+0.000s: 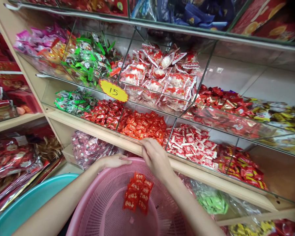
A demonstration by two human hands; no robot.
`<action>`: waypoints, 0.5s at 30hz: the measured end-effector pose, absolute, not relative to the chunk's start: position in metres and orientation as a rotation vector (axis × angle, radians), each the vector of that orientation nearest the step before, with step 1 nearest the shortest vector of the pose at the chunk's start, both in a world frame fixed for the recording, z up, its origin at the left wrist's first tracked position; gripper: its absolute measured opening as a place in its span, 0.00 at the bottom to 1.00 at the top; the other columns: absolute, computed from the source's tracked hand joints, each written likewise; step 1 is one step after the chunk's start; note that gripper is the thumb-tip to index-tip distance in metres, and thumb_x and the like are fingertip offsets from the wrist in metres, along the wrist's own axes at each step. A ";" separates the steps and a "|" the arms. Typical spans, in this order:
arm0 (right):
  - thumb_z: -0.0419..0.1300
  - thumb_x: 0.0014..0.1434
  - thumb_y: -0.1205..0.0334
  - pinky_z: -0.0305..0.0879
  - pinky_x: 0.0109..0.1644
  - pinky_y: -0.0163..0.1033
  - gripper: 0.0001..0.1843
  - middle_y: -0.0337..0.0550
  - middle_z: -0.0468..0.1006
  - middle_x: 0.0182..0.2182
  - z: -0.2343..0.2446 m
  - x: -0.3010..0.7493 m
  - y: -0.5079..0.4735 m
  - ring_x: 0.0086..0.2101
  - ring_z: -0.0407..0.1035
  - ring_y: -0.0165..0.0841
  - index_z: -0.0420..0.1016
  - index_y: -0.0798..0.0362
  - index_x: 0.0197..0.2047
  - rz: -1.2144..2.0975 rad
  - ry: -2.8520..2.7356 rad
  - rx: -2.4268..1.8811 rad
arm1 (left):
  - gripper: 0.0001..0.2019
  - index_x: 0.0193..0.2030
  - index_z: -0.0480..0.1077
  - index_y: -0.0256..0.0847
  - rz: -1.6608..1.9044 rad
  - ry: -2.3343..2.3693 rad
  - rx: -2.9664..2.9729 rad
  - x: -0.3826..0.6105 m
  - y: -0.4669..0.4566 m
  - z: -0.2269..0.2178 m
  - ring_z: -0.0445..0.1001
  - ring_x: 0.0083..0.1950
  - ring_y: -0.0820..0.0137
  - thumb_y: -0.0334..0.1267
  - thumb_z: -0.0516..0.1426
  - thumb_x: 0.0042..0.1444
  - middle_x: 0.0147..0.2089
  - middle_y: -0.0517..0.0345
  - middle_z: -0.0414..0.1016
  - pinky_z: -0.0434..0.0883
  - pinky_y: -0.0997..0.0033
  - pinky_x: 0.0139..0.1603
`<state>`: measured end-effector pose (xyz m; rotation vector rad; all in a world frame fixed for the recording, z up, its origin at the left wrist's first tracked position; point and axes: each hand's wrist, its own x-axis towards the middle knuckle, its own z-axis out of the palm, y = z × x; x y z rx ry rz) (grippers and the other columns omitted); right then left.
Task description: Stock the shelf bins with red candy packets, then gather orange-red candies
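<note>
My left hand [115,161] is closed over the far rim of a pink plastic basket [88,200] with perforated sides. Inside the basket show several red candy packets [138,192] with gold lettering, close together and slightly blurred; whether they touch the bottom I cannot tell. A small pale pink piece [132,220] is near them. My right hand [156,159] hovers above the basket's far right side, fingers loosely bent at the shelf's front edge, with nothing visible in it. Just beyond it lies a compartment of matching red packets [145,126].
Glass-divided shelves hold red-and-white wrapped candies [159,78], green-wrapped ones [88,59] and red-and-white packets [190,144]. A yellow price tag [113,91] reads 15. The wooden shelf edge [93,129] runs behind the basket. A teal tub [36,193] stands at left.
</note>
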<state>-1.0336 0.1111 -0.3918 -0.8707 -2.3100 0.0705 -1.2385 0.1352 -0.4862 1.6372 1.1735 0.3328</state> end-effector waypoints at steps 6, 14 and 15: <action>0.47 0.60 0.62 0.59 0.40 0.39 0.12 0.50 0.73 0.37 -0.381 -1.041 0.151 0.39 0.65 0.37 0.69 0.54 0.40 -0.080 -2.405 -1.306 | 0.25 0.32 0.72 0.39 0.321 1.150 1.639 -1.238 0.134 -0.483 0.66 0.30 0.71 0.60 0.50 0.48 0.30 0.60 0.73 0.58 0.75 0.30; 0.54 0.55 0.61 0.56 0.34 0.35 0.09 0.46 0.76 0.36 -0.380 -1.036 0.180 0.38 0.69 0.35 0.72 0.51 0.38 0.238 -2.428 -1.617 | 0.24 0.33 0.73 0.39 0.347 1.139 1.597 -1.241 0.135 -0.488 0.66 0.32 0.69 0.59 0.51 0.46 0.30 0.60 0.73 0.60 0.75 0.31; 0.55 0.54 0.61 0.56 0.34 0.35 0.09 0.45 0.76 0.36 -0.380 -1.036 0.181 0.38 0.68 0.35 0.72 0.50 0.39 0.262 -2.422 -1.627 | 0.24 0.34 0.73 0.40 0.350 1.137 1.592 -1.241 0.135 -0.489 0.66 0.32 0.69 0.59 0.51 0.45 0.30 0.60 0.73 0.60 0.75 0.31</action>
